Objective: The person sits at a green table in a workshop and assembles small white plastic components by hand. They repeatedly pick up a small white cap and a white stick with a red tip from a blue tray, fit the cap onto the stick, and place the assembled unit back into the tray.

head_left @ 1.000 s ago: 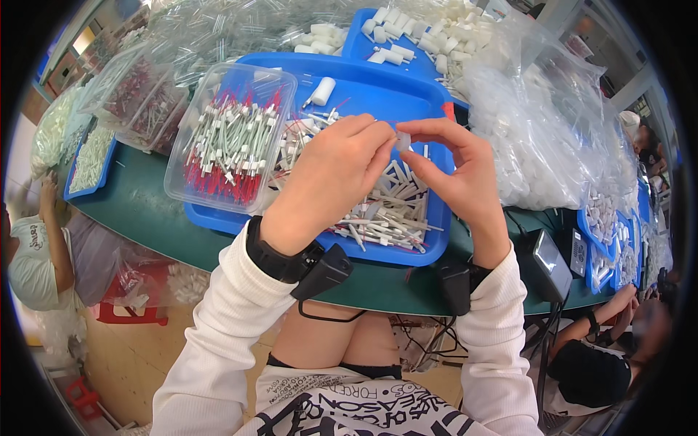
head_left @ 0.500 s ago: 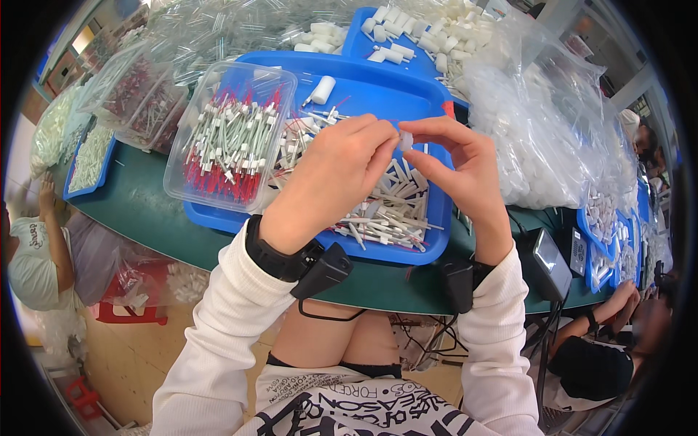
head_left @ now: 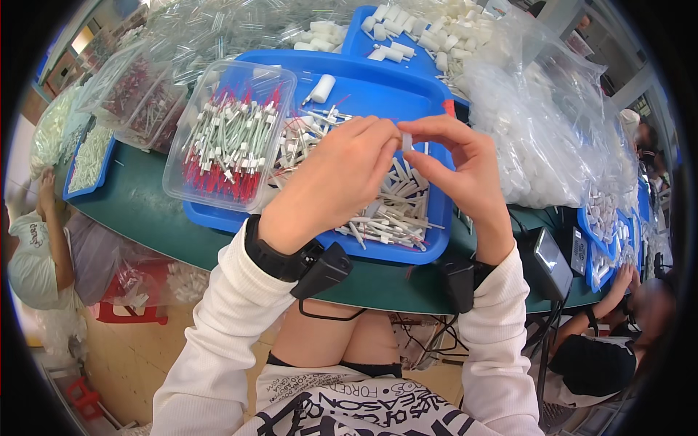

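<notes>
Over the blue tray (head_left: 392, 83), my two hands meet with their fingertips close together. Between thumb and forefinger, my right hand (head_left: 472, 171) pinches a small white plastic piece (head_left: 407, 141). Right beside that piece, my left hand (head_left: 334, 171) is closed in a pinch; whatever it grips is hidden behind its fingers. Slim white and grey rods (head_left: 392, 225) with thin red wires lie loose in the tray beneath both hands. A white cylinder (head_left: 323, 88) with a thin stem lies toward the tray's back.
A clear plastic box (head_left: 174, 185) of red-wired rods sits on the tray's left side. Behind is another blue tray (head_left: 356, 43) with white cylinders. A large clear bag (head_left: 538, 145) stands right, near a dark boxy device (head_left: 549, 261). Co-workers sit at both sides.
My hands stay almost in place; the white piece between the right fingertips has turned slightly. At the far right, a co-worker's arm has shifted toward the trays.
</notes>
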Demonstrator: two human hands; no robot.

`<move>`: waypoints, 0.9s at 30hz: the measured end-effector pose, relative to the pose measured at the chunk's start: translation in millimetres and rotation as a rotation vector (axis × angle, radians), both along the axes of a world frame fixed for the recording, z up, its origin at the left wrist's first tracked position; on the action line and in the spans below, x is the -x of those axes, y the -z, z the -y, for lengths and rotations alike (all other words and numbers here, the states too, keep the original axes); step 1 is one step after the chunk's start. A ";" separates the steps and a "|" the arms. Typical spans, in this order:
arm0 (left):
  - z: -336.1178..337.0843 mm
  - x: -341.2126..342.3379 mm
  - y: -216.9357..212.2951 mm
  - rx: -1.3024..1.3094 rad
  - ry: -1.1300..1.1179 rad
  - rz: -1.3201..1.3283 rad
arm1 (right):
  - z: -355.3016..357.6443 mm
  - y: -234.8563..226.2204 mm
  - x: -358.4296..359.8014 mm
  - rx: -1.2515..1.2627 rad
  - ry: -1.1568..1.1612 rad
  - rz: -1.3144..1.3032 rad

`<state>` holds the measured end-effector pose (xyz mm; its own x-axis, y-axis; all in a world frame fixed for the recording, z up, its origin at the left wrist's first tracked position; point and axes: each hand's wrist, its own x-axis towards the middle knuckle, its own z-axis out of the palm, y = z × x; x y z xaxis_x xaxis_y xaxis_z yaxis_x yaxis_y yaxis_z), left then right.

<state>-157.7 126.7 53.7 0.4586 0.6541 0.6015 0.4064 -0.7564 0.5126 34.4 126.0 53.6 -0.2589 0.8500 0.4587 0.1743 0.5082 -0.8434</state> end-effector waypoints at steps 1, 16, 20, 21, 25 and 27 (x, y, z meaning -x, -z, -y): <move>1.7 0.2 1.7 0.033 0.008 0.035 | -0.3 -0.3 0.1 -0.002 -0.001 -0.006; -2.1 -1.7 1.3 0.119 -0.140 0.139 | -2.0 0.6 -1.9 0.148 -0.005 -0.095; -4.0 -1.0 2.6 0.020 -0.139 0.086 | -2.3 1.3 -2.8 0.172 -0.011 -0.079; -4.3 -0.3 3.3 -0.022 -0.141 0.070 | -2.0 1.4 -2.3 0.170 -0.014 -0.078; -3.4 0.8 2.0 -0.087 -0.148 0.052 | -0.3 0.0 -1.3 0.136 -0.028 -0.053; -2.6 -0.5 1.9 -0.080 -0.145 0.071 | -0.6 3.1 -0.7 0.123 -0.030 -0.076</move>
<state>-157.2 129.3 51.7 0.3175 0.6586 0.6823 0.4787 -0.7324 0.4842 35.1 126.6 50.5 -0.2534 0.8933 0.3712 0.0938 0.4047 -0.9096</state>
